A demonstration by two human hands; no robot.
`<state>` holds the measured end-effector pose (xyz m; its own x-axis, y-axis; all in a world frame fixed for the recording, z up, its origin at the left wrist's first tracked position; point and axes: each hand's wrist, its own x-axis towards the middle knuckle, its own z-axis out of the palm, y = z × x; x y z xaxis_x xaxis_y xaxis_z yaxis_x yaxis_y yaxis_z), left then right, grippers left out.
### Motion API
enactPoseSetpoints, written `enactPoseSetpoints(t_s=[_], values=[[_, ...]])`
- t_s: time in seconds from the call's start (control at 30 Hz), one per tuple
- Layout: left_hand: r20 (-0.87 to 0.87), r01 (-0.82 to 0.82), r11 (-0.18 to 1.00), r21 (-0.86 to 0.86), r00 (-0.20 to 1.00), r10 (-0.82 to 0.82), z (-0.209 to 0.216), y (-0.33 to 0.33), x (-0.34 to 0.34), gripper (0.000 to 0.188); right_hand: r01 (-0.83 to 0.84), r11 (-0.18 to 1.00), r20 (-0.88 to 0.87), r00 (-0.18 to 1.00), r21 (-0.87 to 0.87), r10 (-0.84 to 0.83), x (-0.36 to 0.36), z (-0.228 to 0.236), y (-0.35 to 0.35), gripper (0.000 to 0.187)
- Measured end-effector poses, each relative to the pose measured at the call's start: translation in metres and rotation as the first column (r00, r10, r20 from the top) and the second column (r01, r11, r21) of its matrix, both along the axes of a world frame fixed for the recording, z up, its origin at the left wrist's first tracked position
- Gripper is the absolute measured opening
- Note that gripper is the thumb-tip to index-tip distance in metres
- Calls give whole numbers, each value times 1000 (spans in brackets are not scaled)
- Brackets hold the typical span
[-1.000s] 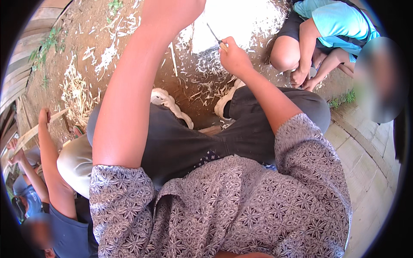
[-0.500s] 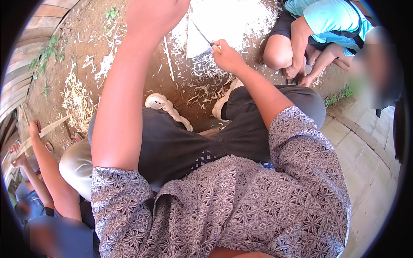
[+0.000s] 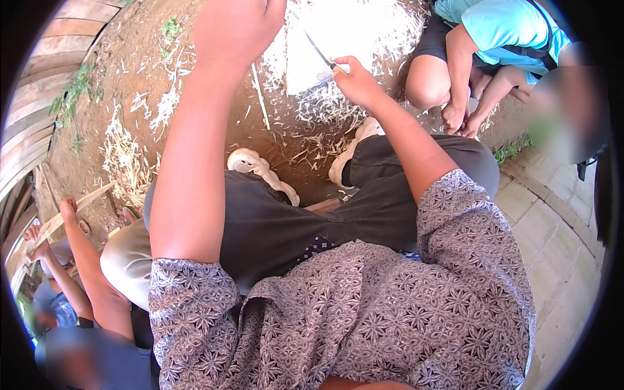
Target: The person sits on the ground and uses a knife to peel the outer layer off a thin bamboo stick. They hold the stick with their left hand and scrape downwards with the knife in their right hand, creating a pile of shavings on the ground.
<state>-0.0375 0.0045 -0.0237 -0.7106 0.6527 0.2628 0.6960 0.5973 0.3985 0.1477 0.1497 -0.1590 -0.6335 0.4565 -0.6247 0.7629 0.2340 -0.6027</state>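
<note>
My right hand (image 3: 359, 83) is closed around the pale handle of a knife (image 3: 317, 49). Its thin dark blade points away and to the left, over a brightly lit pale patch (image 3: 312, 65) strewn with shavings. My left hand (image 3: 239, 29) is at the upper edge, left of the blade. The frame cuts off its fingers, so I cannot see whether it holds anything. Both my forearms stretch forward over my bent knees.
Wood shavings (image 3: 127, 159) litter the dirt ground, with a thin stick (image 3: 260, 97) near my left shoe (image 3: 260, 172). A person in turquoise (image 3: 494, 29) crouches at the right. At the left, another person's hands grip a long wooden strip (image 3: 78, 205). Paving (image 3: 552, 260) lies right.
The whole view has shifted a little, so the scene sits slightly lower and further right. My right hand and the knife have moved slightly away from me.
</note>
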Motion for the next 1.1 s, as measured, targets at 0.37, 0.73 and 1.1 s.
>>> enactPoseSetpoints(t_s=[0.37, 0.73, 1.1], values=[[40, -70, 998, 6, 997, 70, 16, -2, -4, 41, 152, 982, -103, 985, 112, -140, -12, -9, 1, 47], [102, -120, 992, 21, 988, 118, -22, -6, -8, 55, 109, 992, -413, 902, -69, -128, -27, 4, -30, 38], [153, -87, 993, -76, 983, 98, -12, -6, -1, 46, 68, 994, -363, 931, 89, -31, -29, 17, -42, 33]])
